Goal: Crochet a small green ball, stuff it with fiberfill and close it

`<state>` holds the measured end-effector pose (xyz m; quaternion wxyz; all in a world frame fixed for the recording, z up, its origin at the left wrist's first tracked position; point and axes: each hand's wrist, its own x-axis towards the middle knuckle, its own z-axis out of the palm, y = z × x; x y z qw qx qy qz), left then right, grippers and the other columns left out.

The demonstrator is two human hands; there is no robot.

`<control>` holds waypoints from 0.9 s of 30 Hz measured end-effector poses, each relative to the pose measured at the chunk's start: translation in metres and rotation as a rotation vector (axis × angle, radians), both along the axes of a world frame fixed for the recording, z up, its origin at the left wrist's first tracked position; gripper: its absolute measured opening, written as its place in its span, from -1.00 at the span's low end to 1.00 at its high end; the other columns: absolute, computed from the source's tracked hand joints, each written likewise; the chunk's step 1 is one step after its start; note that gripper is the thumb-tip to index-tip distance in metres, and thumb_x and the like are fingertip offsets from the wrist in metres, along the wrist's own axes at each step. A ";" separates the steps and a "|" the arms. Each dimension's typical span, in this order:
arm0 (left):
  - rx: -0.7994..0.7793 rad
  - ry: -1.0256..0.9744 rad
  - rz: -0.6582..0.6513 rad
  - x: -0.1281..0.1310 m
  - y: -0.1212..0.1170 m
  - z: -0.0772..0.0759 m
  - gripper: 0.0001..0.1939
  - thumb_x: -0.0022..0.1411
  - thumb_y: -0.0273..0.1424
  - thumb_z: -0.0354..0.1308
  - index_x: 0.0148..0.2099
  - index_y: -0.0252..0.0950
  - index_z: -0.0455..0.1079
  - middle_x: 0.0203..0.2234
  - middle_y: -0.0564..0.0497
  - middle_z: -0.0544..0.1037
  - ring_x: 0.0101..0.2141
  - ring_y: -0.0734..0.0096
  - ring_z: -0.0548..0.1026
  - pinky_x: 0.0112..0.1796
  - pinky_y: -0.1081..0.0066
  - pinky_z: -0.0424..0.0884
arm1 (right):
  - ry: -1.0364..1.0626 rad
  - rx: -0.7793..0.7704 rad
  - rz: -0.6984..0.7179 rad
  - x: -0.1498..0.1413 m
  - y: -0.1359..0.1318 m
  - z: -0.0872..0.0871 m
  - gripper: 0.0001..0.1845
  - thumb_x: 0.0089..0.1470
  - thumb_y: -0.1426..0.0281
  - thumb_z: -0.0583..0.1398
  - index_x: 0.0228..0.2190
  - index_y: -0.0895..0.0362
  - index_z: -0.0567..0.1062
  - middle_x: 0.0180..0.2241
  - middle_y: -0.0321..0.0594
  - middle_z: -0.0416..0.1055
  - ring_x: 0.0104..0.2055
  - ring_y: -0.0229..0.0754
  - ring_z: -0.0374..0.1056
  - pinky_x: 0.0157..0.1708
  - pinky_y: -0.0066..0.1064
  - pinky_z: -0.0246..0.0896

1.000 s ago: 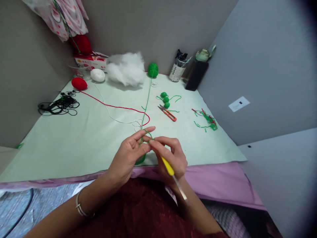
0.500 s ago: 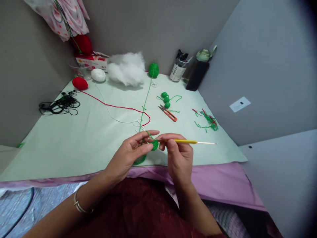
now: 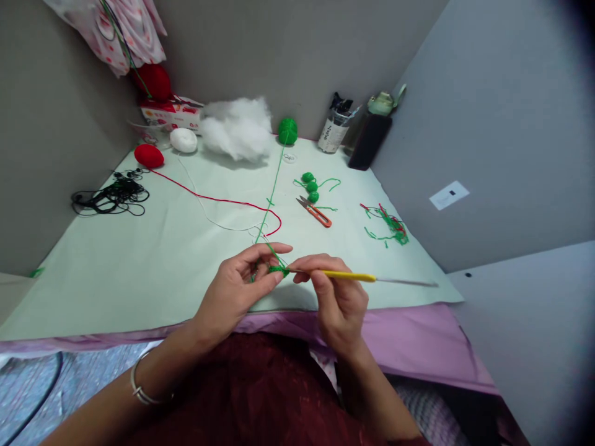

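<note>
Jar lettering (image 3: 333,134) is looking unreadably small; left grip (image 3: 227,290) is pinching green crochet (image 3: 278,270), right grip (image 3: 343,303) is pinching the yellow hook (image 3: 351,275)!

We get soft, rather dim light over the pale green flat table cover (image 3: 153,266) (its source we cannot pinpoint). Near the cover's front edge, a faint shadow lies beside the bare right hand (image 3: 341,298), and the small green yarn piece (image 3: 279,271) looks soft. Right of the cover, the smooth blue-grey wall panel (image 3: 502,124), skewed by wide-angle distortion, ends in blurred blackness.
</note>
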<state>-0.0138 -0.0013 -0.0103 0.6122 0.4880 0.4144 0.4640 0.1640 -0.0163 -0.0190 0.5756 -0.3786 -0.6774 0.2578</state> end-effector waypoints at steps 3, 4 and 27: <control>-0.024 -0.077 0.076 0.005 -0.002 0.002 -0.57 0.19 -0.40 0.44 0.13 -0.13 0.61 -0.38 0.11 0.43 -0.42 0.51 0.27 -0.35 0.49 0.25 | -0.303 0.291 -0.106 -0.001 -0.001 -0.006 -0.71 0.34 0.53 0.17 0.00 0.03 0.56 -0.18 -0.14 0.62 -0.18 -0.14 0.55 -0.21 -0.28 0.51; -0.078 -0.147 0.062 0.007 -0.002 0.003 -0.51 0.18 -0.38 0.45 0.17 -0.13 0.58 -0.38 0.11 0.45 -0.44 0.53 0.27 -0.36 0.50 0.26 | -0.382 0.366 -0.157 -0.002 -0.001 -0.009 -0.69 0.31 0.53 0.21 0.03 0.02 0.56 -0.15 -0.10 0.62 -0.13 -0.10 0.56 -0.21 -0.26 0.53; -0.302 -0.391 -0.029 0.011 0.000 0.002 -0.48 0.20 -0.35 0.45 0.21 -0.21 0.55 -0.44 0.13 0.47 -0.47 0.59 0.31 -0.28 0.54 0.37 | -0.244 0.341 -0.234 -0.015 0.004 -0.024 -0.57 0.27 0.55 0.27 0.09 -0.08 0.60 -0.09 -0.14 0.59 -0.13 -0.13 0.55 -0.21 -0.27 0.55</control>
